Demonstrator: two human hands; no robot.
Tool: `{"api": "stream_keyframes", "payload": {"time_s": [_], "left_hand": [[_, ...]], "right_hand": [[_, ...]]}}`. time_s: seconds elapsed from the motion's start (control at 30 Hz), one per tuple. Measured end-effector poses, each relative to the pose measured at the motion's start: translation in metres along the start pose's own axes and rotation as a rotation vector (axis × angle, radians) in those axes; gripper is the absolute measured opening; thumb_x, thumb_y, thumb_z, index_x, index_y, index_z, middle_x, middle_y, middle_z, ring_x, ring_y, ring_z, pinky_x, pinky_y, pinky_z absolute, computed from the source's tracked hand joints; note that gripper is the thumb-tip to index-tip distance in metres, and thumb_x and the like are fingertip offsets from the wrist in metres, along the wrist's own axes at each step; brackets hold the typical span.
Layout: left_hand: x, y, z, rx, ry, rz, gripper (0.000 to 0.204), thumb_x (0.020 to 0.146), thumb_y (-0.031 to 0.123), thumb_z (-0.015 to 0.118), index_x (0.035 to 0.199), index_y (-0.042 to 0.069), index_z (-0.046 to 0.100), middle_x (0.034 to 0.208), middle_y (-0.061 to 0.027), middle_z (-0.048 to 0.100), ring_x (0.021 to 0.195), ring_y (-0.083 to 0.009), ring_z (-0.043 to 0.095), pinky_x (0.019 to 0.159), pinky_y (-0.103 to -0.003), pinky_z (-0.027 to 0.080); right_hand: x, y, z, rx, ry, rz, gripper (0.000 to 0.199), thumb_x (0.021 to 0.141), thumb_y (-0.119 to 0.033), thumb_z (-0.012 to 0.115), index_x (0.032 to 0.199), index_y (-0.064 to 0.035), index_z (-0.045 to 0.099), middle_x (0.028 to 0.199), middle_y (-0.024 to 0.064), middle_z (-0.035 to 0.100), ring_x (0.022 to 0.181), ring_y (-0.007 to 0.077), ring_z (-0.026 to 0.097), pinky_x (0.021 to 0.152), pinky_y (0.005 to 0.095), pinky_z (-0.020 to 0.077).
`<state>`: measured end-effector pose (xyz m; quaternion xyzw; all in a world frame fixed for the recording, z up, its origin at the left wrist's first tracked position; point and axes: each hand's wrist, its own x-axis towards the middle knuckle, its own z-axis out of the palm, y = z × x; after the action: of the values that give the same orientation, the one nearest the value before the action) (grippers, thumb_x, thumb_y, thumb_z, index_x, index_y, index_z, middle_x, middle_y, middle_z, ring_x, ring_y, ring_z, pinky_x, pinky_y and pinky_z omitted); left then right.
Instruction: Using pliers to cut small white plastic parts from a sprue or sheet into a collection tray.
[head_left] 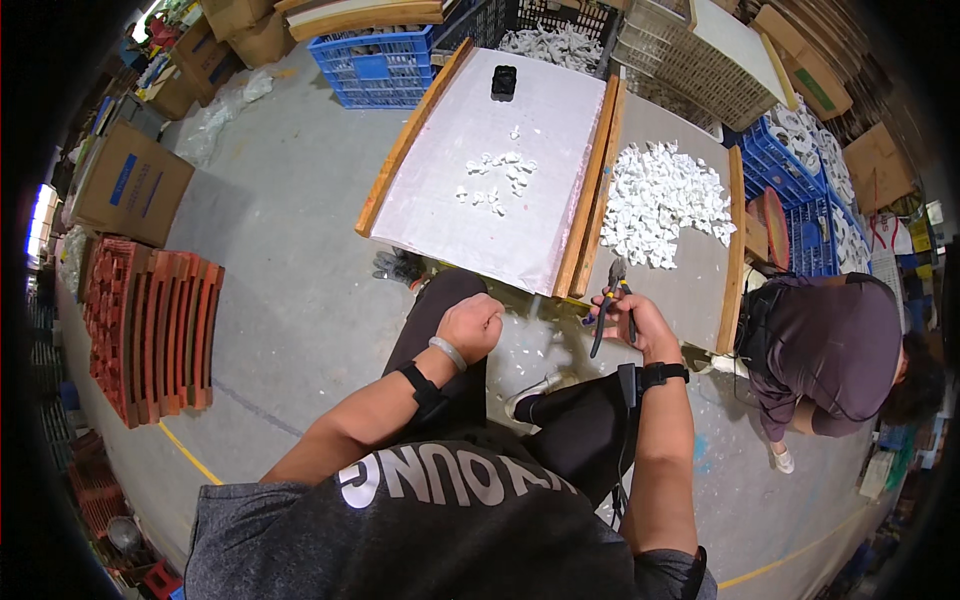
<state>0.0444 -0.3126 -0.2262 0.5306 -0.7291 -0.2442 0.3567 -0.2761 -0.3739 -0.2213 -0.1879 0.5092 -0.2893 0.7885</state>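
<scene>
My right hand [645,325] holds a pair of cutting pliers [603,318] with dark handles and yellow marks. Their jaws point away from me, at the near edge of the right tray [660,300]. A large pile of small white pieces [665,205] lies on that tray. Over my knee, my left hand [470,328] is closed into a fist; whatever may be inside is hidden. Ahead of it is the left tray [430,200], a pale board between wooden rails, with scattered small white pieces [500,172] and a black object [504,83] at the far end.
Blue crates [372,68] stand behind the left tray, beside a black crate of white pieces [555,45]. More blue crates [800,220] are at right. A person [830,330] bends down close by on the right. Red stacked slabs [150,330] and a cardboard box [133,183] stand left.
</scene>
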Motion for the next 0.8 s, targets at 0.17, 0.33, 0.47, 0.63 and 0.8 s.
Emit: {"api": "stream_keyframes", "payload": {"time_s": [0.17,0.33,0.47,0.63,0.8], "left_hand": [[0.001,0.002,0.000,0.006,-0.003,-0.007,0.009,0.077,0.009,0.053,0.077,0.005,0.061,0.079,-0.0121,0.061,0.076,-0.0327,0.060,0.069,-0.041,0.050],[0.000,0.001,0.000,-0.002,0.010,0.012,0.009,0.076,0.008,0.053,0.077,0.005,0.061,0.079,-0.0122,0.061,0.075,-0.0328,0.060,0.068,-0.041,0.050],[0.000,-0.001,0.001,-0.004,0.006,0.009,0.008,0.076,0.007,0.053,0.077,0.005,0.061,0.078,-0.0124,0.061,0.075,-0.0330,0.060,0.067,-0.041,0.050],[-0.001,0.003,-0.004,-0.016,0.016,0.040,0.005,0.076,0.008,0.056,0.077,0.005,0.060,0.073,-0.0123,0.058,0.070,-0.0320,0.058,0.064,-0.039,0.048],[0.005,0.009,0.000,-0.372,-0.192,-0.223,0.025,0.089,0.020,0.052,0.105,0.002,0.057,0.071,-0.0066,0.058,0.064,-0.0192,0.057,0.058,-0.032,0.046]], "right_hand": [[0.009,-0.001,-0.001,-0.011,0.006,0.000,0.035,0.078,-0.007,0.042,0.112,-0.0056,0.048,0.108,0.0133,0.057,0.096,0.0266,0.060,0.076,0.0508,0.0512],[0.018,-0.001,-0.002,0.016,0.047,-0.007,0.036,0.076,-0.003,0.041,0.112,-0.0064,0.048,0.103,0.0114,0.057,0.093,0.0253,0.060,0.074,0.0491,0.0529],[0.000,0.007,0.007,-0.043,0.103,-0.086,0.041,0.072,0.004,0.040,0.112,-0.0033,0.047,0.093,0.0081,0.056,0.080,0.0206,0.059,0.068,0.0430,0.0544],[-0.065,0.025,0.050,-0.274,0.157,-0.155,0.046,0.071,0.006,0.042,0.115,-0.0039,0.050,0.093,0.0060,0.056,0.077,0.0178,0.057,0.063,0.0362,0.0538],[-0.113,0.053,0.085,-0.391,-0.062,-0.088,0.049,0.069,0.009,0.042,0.116,-0.0021,0.051,0.093,0.0059,0.056,0.079,0.0155,0.057,0.063,0.0288,0.0506]]}}
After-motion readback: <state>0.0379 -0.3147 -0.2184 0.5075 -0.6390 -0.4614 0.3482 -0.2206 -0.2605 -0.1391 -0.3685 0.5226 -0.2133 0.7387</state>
